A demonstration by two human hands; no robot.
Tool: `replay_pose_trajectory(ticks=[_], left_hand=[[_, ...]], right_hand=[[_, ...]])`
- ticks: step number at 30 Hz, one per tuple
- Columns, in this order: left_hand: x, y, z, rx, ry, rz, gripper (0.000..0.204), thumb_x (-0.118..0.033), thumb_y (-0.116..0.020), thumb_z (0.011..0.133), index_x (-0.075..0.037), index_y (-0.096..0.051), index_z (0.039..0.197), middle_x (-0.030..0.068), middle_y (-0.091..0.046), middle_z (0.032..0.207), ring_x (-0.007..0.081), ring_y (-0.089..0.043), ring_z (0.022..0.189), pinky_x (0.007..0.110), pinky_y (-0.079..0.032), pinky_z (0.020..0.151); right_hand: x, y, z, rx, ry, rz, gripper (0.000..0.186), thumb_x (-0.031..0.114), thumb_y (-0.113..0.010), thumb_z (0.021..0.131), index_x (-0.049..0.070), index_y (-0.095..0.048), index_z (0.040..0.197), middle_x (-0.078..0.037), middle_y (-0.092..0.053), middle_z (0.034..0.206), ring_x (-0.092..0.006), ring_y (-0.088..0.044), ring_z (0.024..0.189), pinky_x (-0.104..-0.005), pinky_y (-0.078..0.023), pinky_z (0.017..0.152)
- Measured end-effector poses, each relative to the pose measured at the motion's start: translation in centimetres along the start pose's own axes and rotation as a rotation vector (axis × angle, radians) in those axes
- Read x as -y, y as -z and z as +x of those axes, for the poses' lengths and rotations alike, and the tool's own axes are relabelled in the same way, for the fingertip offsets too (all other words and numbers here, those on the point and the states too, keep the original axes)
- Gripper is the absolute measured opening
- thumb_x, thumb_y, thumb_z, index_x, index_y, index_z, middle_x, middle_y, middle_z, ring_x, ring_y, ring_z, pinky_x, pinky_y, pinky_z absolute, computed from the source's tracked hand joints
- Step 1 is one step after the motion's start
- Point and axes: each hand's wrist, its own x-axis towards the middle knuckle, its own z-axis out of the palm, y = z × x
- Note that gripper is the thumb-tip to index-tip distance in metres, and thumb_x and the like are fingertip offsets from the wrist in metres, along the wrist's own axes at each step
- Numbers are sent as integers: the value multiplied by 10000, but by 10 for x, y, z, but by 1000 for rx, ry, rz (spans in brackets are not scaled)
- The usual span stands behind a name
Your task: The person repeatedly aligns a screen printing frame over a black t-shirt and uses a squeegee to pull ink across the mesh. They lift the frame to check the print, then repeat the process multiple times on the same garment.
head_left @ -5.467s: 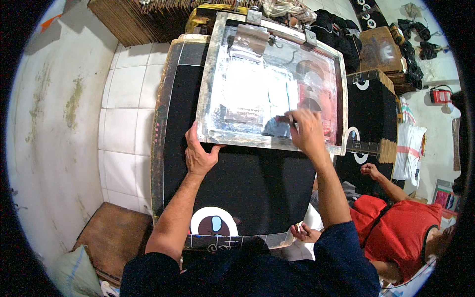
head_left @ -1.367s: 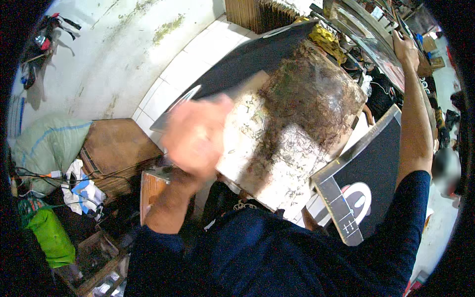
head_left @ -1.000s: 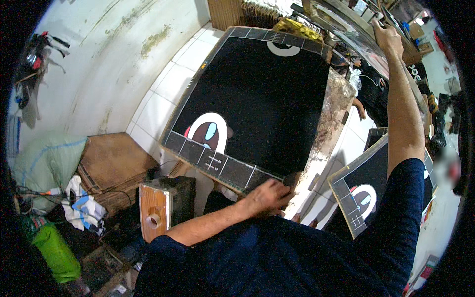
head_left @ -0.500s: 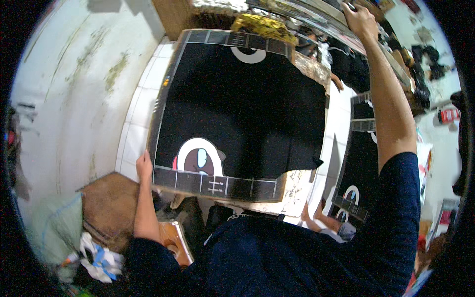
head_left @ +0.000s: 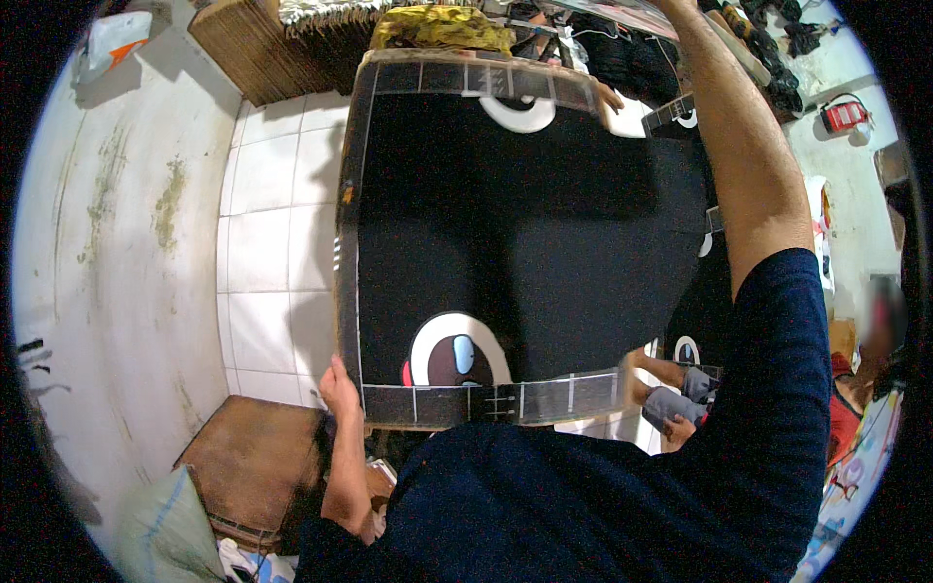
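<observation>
In front of me lies a large flat board with dark, white-lined strips along its edges. Black cloth covers its middle, printed with big white-ringed cartoon eyes. My left hand closes on the board's near left corner, thumb up along the edge. My right arm reaches far forward across the right side, and its hand lies beyond the upper edge of the picture, so what it touches is hidden.
A second board with similar eye prints lies right. Another person's hand touches the far right corner; a person in grey shorts sits near right. Around stand stacked cardboard, a yellow bundle, a brown box and a fire extinguisher.
My view has shifted, and the board now sits closer to my body and straighter. My left hand stays at its corner. My right hand has passed out of the top of the picture.
</observation>
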Motion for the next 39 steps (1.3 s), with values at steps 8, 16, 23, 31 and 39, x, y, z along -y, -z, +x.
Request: replay_pose_trajectory(ticks=[8, 16, 23, 31, 39], left_hand=[[-5, 36, 6, 170, -212, 62, 419, -302, -858, 849, 35, -674, 1017, 153, -747, 940, 242, -691, 856, 383, -540, 822], [-40, 33, -11, 188, -219, 192, 469, -305, -892, 805, 19, -665, 1058, 163, -751, 958, 283, -699, 876, 412, -532, 840], [-48, 24, -12, 111, -210, 199, 530, -262, -932, 781, 8, -590, 1084, 146, -688, 1023, 234, -654, 921, 378, -517, 841], [-23, 12, 14, 44, -192, 457, 716, -458, -936, 742, 8, -539, 1115, 230, -542, 1229, 316, -599, 1088, 417, -503, 890], [-290, -113, 26, 405, -568, -348, 716, -284, -740, 981, 59, -374, 1493, 251, -508, 1461, 309, -538, 1327, 439, -449, 1115]], right_hand=[[3, 5, 46, 29, 9, -38, 596, 580, -634, 855, 46, -773, 1080, -267, -732, 1091, -392, -707, 1084, -466, -550, 932], [2, 10, 75, 55, 70, 18, 674, 628, -637, 854, 17, -759, 1109, -280, -728, 1121, -419, -696, 1094, -455, -545, 945], [-3, 11, 82, 52, 65, -8, 636, 598, -645, 855, 17, -760, 1087, -277, -733, 1082, -402, -712, 1042, -460, -559, 904], [9, 20, 80, 89, -18, -61, 569, 545, -658, 859, 22, -767, 1054, -271, -739, 1033, -378, -731, 983, -467, -574, 859], [-7, 3, -31, 82, 3, 13, 578, 598, -630, 882, 78, -762, 1098, -210, -742, 1035, -350, -732, 968, -452, -574, 861]])
